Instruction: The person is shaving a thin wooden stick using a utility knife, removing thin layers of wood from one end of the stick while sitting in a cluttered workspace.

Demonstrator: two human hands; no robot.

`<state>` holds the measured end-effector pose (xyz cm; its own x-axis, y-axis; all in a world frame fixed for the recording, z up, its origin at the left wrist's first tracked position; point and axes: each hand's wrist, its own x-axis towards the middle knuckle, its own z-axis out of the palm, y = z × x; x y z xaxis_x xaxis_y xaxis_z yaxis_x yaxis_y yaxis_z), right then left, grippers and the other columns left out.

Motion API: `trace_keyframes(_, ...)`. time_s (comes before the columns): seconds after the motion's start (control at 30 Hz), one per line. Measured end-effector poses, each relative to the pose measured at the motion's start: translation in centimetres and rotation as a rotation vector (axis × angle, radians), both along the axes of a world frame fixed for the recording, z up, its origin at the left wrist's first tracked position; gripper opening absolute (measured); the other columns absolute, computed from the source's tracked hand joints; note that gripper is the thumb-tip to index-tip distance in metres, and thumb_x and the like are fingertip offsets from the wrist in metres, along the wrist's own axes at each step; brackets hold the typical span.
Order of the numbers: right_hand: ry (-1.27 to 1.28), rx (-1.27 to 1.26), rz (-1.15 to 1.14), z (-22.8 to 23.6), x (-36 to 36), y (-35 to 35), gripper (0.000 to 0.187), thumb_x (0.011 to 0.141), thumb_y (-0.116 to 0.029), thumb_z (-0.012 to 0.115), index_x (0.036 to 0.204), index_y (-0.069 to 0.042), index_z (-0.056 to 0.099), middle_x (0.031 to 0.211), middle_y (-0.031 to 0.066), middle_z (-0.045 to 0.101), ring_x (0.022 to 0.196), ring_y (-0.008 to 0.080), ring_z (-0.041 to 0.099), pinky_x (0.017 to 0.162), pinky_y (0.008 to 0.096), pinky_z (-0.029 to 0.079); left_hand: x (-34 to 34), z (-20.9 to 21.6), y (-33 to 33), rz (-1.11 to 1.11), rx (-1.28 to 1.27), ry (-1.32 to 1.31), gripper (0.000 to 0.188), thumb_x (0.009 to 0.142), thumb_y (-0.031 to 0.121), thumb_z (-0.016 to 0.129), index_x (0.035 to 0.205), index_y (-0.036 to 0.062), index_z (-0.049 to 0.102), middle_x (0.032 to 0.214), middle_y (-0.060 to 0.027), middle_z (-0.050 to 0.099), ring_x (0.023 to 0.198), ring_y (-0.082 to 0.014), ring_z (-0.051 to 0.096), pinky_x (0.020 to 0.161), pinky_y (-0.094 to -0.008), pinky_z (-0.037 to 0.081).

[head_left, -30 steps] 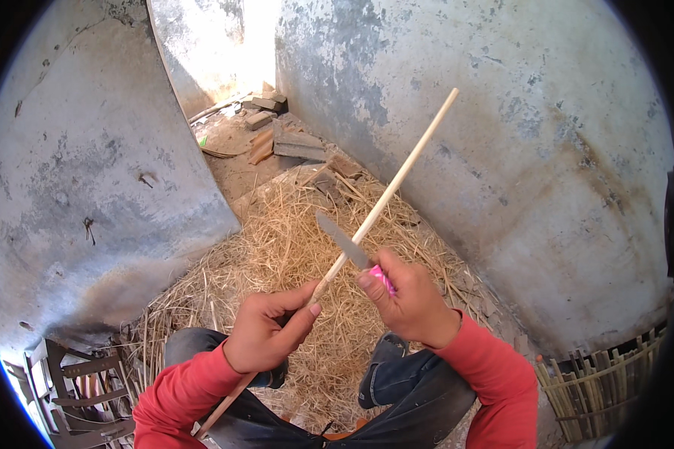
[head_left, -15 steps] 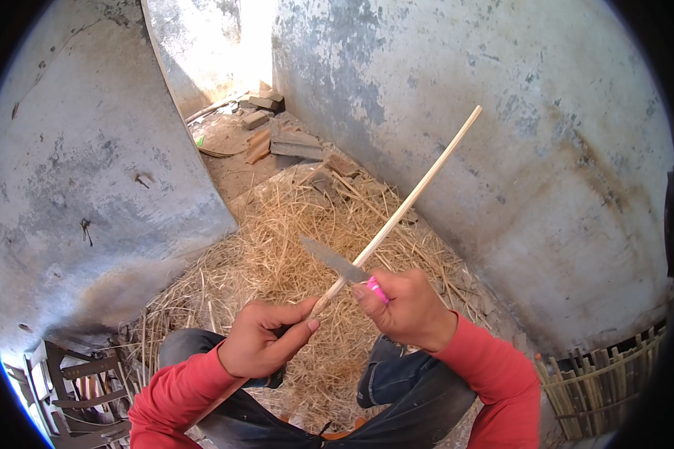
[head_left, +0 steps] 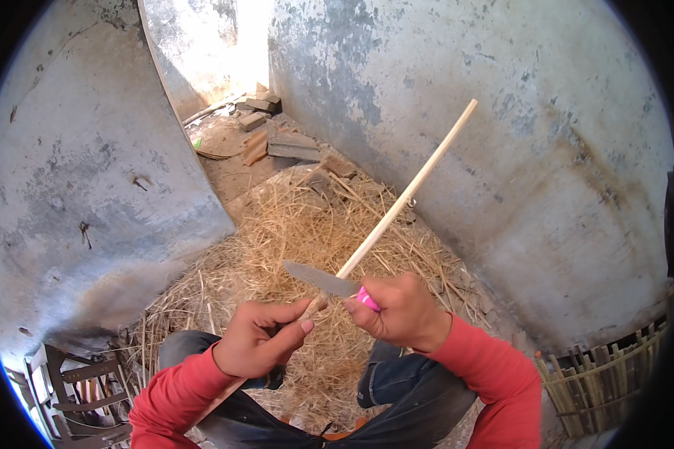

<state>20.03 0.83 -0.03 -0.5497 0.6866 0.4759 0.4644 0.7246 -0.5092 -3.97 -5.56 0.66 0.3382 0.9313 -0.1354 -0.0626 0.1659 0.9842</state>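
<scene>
My left hand (head_left: 258, 338) grips a long pale wooden stick (head_left: 404, 198) near its lower part. The stick slants up and to the right, its far end in front of the grey wall. My right hand (head_left: 397, 310) holds a knife by its pink handle (head_left: 367, 299). The grey knife blade (head_left: 318, 278) points left and lies across the stick just above my left thumb. Both sleeves are red. My knees in blue jeans (head_left: 397, 389) show below the hands.
Dry straw (head_left: 292, 232) covers the ground ahead. Grey stained walls (head_left: 90, 187) close in left and right. Bricks and boards (head_left: 277, 138) lie in the far passage. A woven bamboo basket (head_left: 599, 374) stands at lower right, a wooden frame (head_left: 75, 389) at lower left.
The stick has swung its far end to the right and lower. The knife blade has slid down the stick toward my left hand. Both hands have dropped slightly.
</scene>
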Motion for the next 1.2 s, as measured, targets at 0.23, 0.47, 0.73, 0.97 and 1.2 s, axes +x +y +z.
trace_keyframes(0.23,0.114,-0.004,-0.383,0.3,4.9,5.6,0.046,0.097,-0.038,0.058,0.068,-0.003,0.057,0.053,0.0165,0.049,0.045,0.0324,0.052,0.046,0.0424,0.042,-0.2,0.0,-0.1,-0.007,0.024,0.001,0.029,0.098,0.004,0.056,0.126,-0.0034,0.062,0.061,0.0046,0.049,0.048,-0.0023,0.04,0.045,-0.021,0.029)
trace_keyframes(0.47,-0.075,0.262,-0.256,0.0,2.2,4.1,0.039,0.093,-0.037,0.063,0.068,-0.007,0.058,0.053,0.014,0.052,0.046,0.0327,0.055,0.045,0.0406,0.044,-0.8,0.8,-0.5,-0.038,-0.06,-0.005,0.033,0.101,0.008,0.054,0.132,-0.0008,0.059,0.064,0.0056,0.047,0.051,-0.0018,0.038,0.046,-0.0208,0.031)
trace_keyframes(0.73,-0.046,0.397,-0.586,1.8,5.9,6.9,0.038,0.092,-0.037,0.063,0.066,-0.011,0.055,0.055,0.0123,0.056,0.045,0.0333,0.056,0.044,0.0413,0.045,-1.3,1.0,-1.7,-0.085,-0.004,-0.015,0.032,0.101,0.008,0.055,0.131,-0.0016,0.059,0.063,0.0056,0.046,0.051,-0.0021,0.038,0.046,-0.0213,0.03)
trace_keyframes(0.97,0.066,0.471,-0.47,-0.6,5.1,8.6,0.042,0.096,-0.04,0.056,0.068,-0.008,0.061,0.056,0.016,0.055,0.051,0.0348,0.059,0.049,0.045,0.045,-2.8,1.2,-2.5,-0.053,-0.046,0.002,0.031,0.1,0.006,0.055,0.13,-0.0024,0.059,0.063,0.0048,0.046,0.05,-0.003,0.04,0.045,-0.0214,0.031)
trace_keyframes(1.2,0.13,0.43,-0.894,3.2,14.4,13.8,0.056,0.101,-0.042,0.05,0.063,-0.002,0.058,0.051,0.0142,0.05,0.045,0.0281,0.051,0.047,0.0436,0.038,-4.3,0.9,-3.2,-0.063,-0.048,-0.076,0.03,0.1,0.006,0.054,0.128,-0.003,0.061,0.063,0.0042,0.047,0.049,-0.0034,0.041,0.045,-0.0214,0.03)
